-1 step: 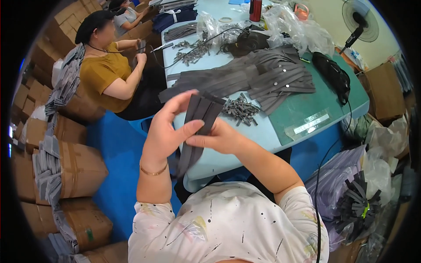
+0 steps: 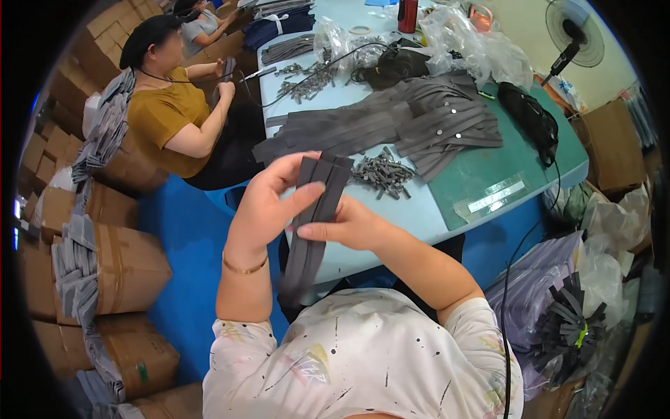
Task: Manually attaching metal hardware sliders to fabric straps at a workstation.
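Note:
A bundle of flat dark grey fabric strips with lengthwise lines (image 2: 319, 202) hangs between my hands, just off the near table edge. My left hand (image 2: 269, 199) is closed around its upper part, thumb across the front. Lower down, my right hand (image 2: 342, 223) pinches it from the other side, thumb on the front and fingers hidden behind. The bundle's lower end is blurred. Beyond my hands, many similar dark grey strips (image 2: 335, 129) lie spread over the table (image 2: 412, 213). A heap of small grey pieces (image 2: 384, 173) sits beside them.
A green mat (image 2: 481, 181) covers the table's right end, with a black pouch (image 2: 528, 119) on it. A co-worker in a mustard top (image 2: 167, 115) sits at the left, holding a small grey piece. Cardboard boxes (image 2: 132, 269) line the left; a fan (image 2: 574, 35) stands back right.
The strip bundle has turned a little more upright, and its lower end has swung down toward me. My left hand has shifted slightly down; both hands keep their hold.

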Demonstrator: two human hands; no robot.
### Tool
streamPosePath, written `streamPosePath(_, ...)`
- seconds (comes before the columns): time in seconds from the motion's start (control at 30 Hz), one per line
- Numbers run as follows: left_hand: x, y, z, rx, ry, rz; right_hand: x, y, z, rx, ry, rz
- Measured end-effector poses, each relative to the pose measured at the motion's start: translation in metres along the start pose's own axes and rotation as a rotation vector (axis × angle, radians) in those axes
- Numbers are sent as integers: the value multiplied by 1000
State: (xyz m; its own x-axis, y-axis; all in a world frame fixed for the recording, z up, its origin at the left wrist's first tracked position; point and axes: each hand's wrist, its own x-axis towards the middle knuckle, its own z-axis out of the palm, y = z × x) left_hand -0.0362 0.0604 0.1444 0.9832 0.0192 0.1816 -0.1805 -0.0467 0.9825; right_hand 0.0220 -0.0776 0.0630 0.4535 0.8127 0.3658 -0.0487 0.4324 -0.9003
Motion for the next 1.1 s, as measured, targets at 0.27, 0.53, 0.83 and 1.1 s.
streamPosePath(0.27, 21, -113, 15, -80, 215, -107, -31, 33, -29, -173, 459, 358)
streamPosePath(0.53, 22, -143, 35, -278, 284, -223, -33, 39, -66, -619, 576, 43)
streamPosePath(0.83, 11, -157, 20, -798, 139, -312, -50, 51, -65, -231, 662, 166)
streamPosePath(1.1, -4, -136, 48, 317, 23, 50, -91, 41, -43, -169, 686, 267)
